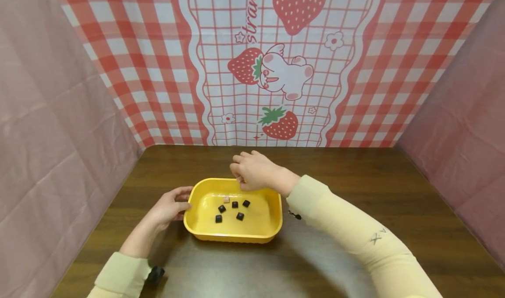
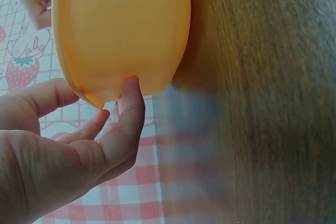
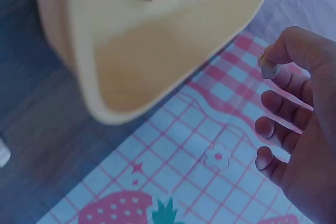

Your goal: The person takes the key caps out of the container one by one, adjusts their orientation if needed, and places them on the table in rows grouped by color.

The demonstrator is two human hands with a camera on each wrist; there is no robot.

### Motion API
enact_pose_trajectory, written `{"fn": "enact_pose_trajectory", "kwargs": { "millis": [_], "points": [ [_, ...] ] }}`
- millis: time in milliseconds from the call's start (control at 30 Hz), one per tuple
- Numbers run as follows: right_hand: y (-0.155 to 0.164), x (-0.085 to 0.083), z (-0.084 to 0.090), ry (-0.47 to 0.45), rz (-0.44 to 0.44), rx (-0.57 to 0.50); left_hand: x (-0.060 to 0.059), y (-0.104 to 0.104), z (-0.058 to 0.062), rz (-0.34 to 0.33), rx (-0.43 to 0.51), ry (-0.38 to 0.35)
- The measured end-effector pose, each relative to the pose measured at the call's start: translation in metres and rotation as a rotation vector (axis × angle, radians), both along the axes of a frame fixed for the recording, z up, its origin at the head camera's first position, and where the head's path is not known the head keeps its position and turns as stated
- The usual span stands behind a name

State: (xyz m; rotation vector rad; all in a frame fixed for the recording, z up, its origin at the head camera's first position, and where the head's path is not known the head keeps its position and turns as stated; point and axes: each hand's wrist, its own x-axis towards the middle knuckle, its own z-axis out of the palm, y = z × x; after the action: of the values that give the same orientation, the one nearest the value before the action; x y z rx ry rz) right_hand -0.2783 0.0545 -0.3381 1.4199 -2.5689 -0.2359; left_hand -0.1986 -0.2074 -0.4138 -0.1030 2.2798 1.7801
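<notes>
A dark wooden table is seen at frame bottom, backed by a red-checked strawberry cloth and pink side drapes. A yellow tray is set at lower centre of the head view; five black cubes and one pink cube are held inside. The tray's left end is touched by the left hand, fingers relaxed. Over the far rim, a small pale piece is pinched by the right hand.
</notes>
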Motion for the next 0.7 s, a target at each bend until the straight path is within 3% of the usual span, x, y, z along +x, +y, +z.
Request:
{"fn": "enact_pose_trajectory", "kwargs": {
  "millis": [267,700],
  "points": [
    [0.033,0.0,0.014,-0.015,-0.048,-0.039,0.001,0.003,0.001,0.012,-0.012,-0.011],
    [0.09,-0.002,0.021,-0.026,-0.132,-0.108,0.002,0.005,0.004,0.013,-0.025,-0.024]
  ]
}}
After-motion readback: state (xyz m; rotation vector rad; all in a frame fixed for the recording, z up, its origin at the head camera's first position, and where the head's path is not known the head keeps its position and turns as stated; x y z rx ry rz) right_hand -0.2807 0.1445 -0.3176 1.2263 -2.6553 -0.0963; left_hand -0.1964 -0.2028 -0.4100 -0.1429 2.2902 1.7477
